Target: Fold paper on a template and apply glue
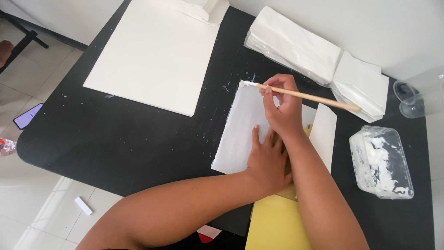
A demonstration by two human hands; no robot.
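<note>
Right hand: the right hand (283, 107) has its grip closed around a thin wooden stick (309, 96), pinched near the front end like a pen, so the paste-covered tip can be steered closely.
Stick tip: it rests on the far left corner of the white sheet (240, 129), where a blob of white paste sits right at the edge.
Left hand: the left hand (267, 159) lies flat with fingers spread, grasping nothing; its palm presses on the near part of the sheet, likely to stop it sliding under the stick.
White sheet: it lies on the black tabletop (129, 139) directly in front of the person, tilted a little, with a second white piece (323, 134) just beside it on the right.
Yellow paper: a yellow sheet (273, 227) shows under the forearms at the near edge, partly tucked beneath the white pieces.
Paste tub: a clear plastic tub (381, 162) smeared with white paste stands to the right, near the stick hand, handy for dipping.
Supplies: a large white board (152, 55) lies at the far left, and bagged stacks of white paper (296, 46) at the far right, well apart from the wet corner.
Other: a clear cup (418, 92) lies at the right edge; a phone (27, 115) is on the floor.
</note>
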